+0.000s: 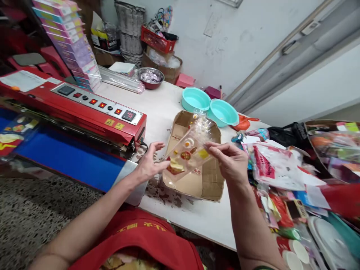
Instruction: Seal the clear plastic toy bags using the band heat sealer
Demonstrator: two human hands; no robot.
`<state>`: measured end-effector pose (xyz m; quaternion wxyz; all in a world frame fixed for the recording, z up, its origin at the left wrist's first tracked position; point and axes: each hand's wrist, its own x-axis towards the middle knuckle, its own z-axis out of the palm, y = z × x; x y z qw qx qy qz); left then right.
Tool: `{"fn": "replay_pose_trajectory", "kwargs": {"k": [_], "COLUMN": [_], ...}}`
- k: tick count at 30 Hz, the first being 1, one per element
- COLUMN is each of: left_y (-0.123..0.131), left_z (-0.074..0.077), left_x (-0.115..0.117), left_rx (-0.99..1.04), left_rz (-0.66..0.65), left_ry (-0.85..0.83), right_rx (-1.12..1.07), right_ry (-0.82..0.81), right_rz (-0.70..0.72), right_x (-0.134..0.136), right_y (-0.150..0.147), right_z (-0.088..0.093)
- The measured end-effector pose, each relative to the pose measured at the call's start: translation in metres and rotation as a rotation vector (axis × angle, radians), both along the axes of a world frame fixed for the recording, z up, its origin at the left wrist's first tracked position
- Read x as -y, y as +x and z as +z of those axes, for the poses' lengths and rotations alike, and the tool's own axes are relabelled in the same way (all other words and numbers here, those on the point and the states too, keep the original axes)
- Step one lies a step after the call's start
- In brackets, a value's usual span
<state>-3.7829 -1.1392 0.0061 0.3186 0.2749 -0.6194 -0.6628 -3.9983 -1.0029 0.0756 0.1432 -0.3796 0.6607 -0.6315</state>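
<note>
A clear plastic bag (182, 154) with small food-shaped pieces inside, one like a fried egg, is held aslant above a cardboard box (209, 183). My right hand (231, 159) pinches the bag's right edge between thumb and fingers. At the bag's lower left is my left hand (150, 163), open, with thumb and fingers apart. Its thumb tip is close to the bag's corner; I cannot tell whether it touches. More clear packets (203, 123) show at the far end of the box, partly behind the bag.
A red sealing machine (112, 116) with a blue belt (70, 159) stands at left, with a packet (17, 135) on the belt. Two turquoise basins (196, 98) sit beyond the box. A metal bowl (150, 77) is farther back. Mixed packages (277, 165) crowd the right side.
</note>
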Motion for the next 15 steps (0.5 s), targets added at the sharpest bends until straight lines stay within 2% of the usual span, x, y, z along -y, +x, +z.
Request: {"fn": "replay_pose_trajectory", "kwargs": {"k": [2,4,6,9,12,15], "left_y": [-0.005,-0.001,0.01,0.028,0.041,0.051], "left_z": [0.002,-0.006,-0.019,-0.038,-0.05,-0.054], "left_x": [0.002,0.007,0.011,0.016,0.018,0.021], "left_rx": [-0.031,-0.006,0.04,0.144,0.228,0.222], "left_rz": [-0.092,-0.147,-0.124,-0.005,0.101,0.112], "left_ry": [0.098,0.178,0.217,0.205,0.236,0.332], "right_rx": [0.141,0.271,0.387,0.516,0.558,0.544], "right_ry": [0.008,0.045,0.084,0.127,0.163,0.214], "right_rz": [0.051,0.086,0.12,0.164,0.184,0.214], "right_x": [0.015,0.029,0.041,0.053,0.06,0.066], "right_y": [0.019,0.038,0.057,0.081,0.095,0.101], "right_z": [-0.016,-0.04,-0.066,-0.097,-0.113,-0.118]}}
